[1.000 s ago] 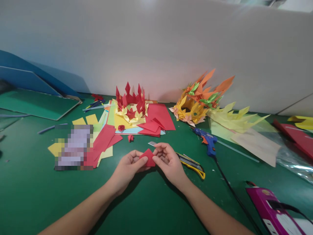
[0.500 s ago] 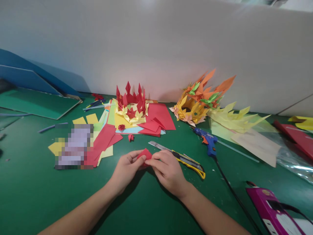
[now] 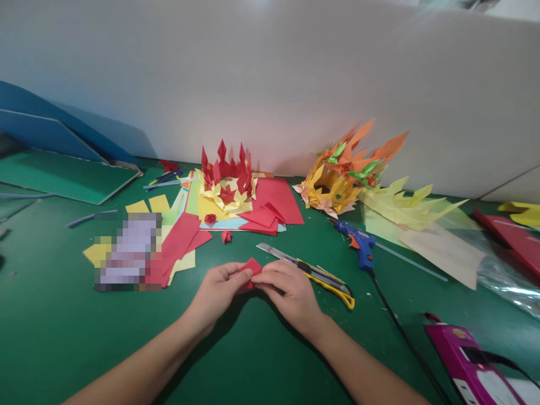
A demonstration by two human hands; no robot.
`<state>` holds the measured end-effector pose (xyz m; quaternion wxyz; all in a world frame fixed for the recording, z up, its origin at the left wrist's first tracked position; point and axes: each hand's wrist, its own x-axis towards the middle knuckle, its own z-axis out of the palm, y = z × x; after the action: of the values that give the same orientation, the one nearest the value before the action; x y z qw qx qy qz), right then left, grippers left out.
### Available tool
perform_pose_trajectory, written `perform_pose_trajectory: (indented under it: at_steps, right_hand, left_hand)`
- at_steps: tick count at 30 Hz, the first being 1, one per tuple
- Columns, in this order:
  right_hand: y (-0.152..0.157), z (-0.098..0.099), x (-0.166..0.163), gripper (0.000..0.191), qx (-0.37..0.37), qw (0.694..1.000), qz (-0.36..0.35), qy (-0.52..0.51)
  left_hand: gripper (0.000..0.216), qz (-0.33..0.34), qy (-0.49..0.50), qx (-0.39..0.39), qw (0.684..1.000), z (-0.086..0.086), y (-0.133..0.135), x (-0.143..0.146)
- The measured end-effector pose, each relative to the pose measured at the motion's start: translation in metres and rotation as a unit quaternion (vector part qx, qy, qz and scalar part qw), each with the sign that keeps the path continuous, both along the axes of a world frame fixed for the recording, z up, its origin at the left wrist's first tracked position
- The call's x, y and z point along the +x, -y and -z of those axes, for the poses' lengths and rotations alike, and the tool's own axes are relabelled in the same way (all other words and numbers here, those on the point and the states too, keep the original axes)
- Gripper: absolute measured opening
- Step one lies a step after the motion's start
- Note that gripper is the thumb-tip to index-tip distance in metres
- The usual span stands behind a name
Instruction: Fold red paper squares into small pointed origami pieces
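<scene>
A small folded piece of red paper (image 3: pixel 252 266) is held between both hands over the green table. My left hand (image 3: pixel 221 289) pinches it from the left, thumb on top. My right hand (image 3: pixel 291 289) grips its right edge between thumb and fingertips, which partly hide it. Just beyond the right hand lies a utility knife (image 3: pixel 324 277) with a yellow handle and its blade out. A small folded red paper piece (image 3: pixel 226 237) rests on the table beyond the hands, and a red paper flower (image 3: pixel 210 219) sits behind it.
A red and yellow paper crown (image 3: pixel 228 183) stands on coloured sheets at the back. Right of it are an orange and yellow crown (image 3: pixel 333 188), a blue glue gun (image 3: pixel 358 239) and a purple power strip (image 3: pixel 459 351). Red paper strips (image 3: pixel 177 247) lie left, beside a pixelated object (image 3: pixel 130 250).
Both hands stay in nearly the same place, still on the red paper. The right fingers have shifted slightly along its edge.
</scene>
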<state>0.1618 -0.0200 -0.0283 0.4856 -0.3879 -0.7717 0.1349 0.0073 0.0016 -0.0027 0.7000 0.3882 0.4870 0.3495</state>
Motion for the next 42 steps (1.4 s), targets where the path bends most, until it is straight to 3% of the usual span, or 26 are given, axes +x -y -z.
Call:
perform_pose_trajectory:
  at_steps: [7, 18, 32, 42]
  right_hand:
    - [0.001, 0.0, -0.001, 0.013, 0.03, 0.999, 0.018, 0.034]
    - [-0.003, 0.004, -0.002, 0.012, -0.013, 0.995, 0.081, 0.051]
    - [-0.001, 0.004, -0.003, 0.012, -0.071, 0.994, 0.079, -0.003]
    - [0.001, 0.0, -0.004, 0.014, -0.09, 0.991, 0.09, -0.028]
  left_hand:
    - [0.019, 0.007, 0.035, -0.022, 0.999, -0.001, 0.0, -0.002]
    - [0.029, -0.003, 0.097, -0.016, 0.995, 0.0, 0.003, 0.005]
    - [0.03, 0.038, -0.004, 0.091, 0.995, 0.004, 0.006, 0.007]
    - [0.031, 0.032, 0.011, 0.048, 0.998, 0.007, 0.007, 0.009]
